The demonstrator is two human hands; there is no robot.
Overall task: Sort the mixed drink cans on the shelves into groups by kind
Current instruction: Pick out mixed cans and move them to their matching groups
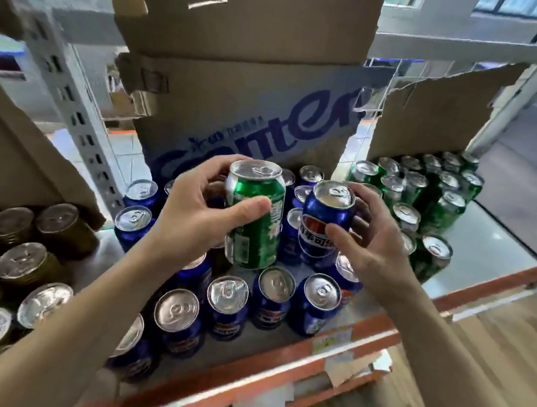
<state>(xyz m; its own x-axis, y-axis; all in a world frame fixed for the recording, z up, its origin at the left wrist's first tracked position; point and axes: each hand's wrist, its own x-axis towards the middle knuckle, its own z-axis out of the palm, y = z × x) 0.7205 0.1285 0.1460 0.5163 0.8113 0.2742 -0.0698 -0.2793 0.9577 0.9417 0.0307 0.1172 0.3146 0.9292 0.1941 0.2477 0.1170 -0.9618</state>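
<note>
**One can in each hand over the blue group**

On my feed, gold cans (20, 265) stand far left on the shelf (235, 383). The left hand (196, 214) grips a green can (254, 218), fingers and thumb curled round it, over the blue cans (225, 304). Just beside it, the right hand (374, 249) holds a blue can (324, 225) likewise. More green cans (433, 199) cluster at right.

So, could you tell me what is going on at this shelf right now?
A person is sorting cans. The left hand grips a green can and the right hand grips a blue can, both held over the blue cans in the middle of the shelf. More green cans stand grouped to the right, gold cans to the left.
</note>
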